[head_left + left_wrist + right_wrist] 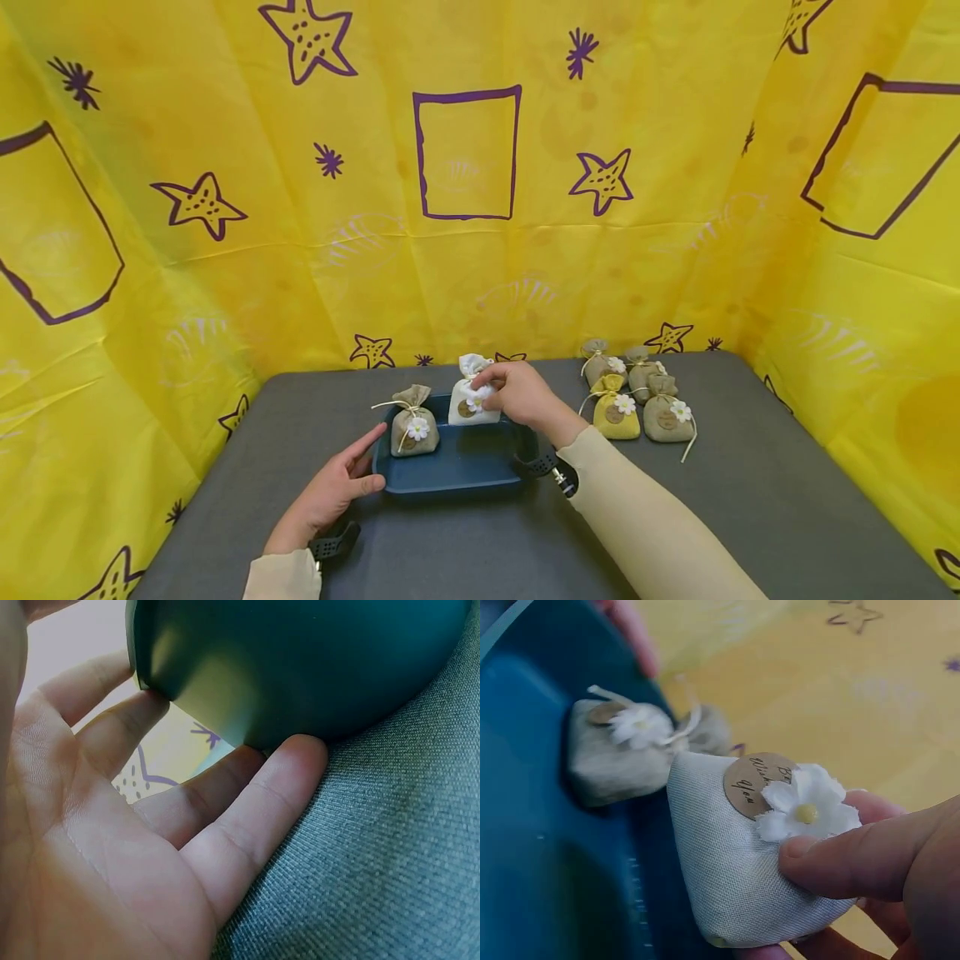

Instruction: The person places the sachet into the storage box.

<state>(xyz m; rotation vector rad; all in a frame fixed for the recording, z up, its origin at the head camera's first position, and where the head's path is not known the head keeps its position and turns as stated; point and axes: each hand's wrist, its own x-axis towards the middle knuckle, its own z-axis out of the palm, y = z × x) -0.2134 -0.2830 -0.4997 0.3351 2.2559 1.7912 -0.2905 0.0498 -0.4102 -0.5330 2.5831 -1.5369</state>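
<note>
My right hand [525,395] pinches a white drawstring sachet [460,408], held upright over the back side of the blue tray [457,471]. A white flower and a round brown tag with writing sit on its front; in the right wrist view the thumb presses just below the flower. Inside the tray's left end stands a beige sachet [412,419] with a white flower and a loose cord. At the tray's left end, my left hand [333,492] rests its fairly straight, spread fingers against the outer wall, as the left wrist view shows.
Right of the tray, several sachets stand grouped on the grey table [720,533]: a yellow sachet [615,417], a beige sachet [666,421] in front, and others behind. A yellow patterned cloth [465,275] surrounds the table's back and sides.
</note>
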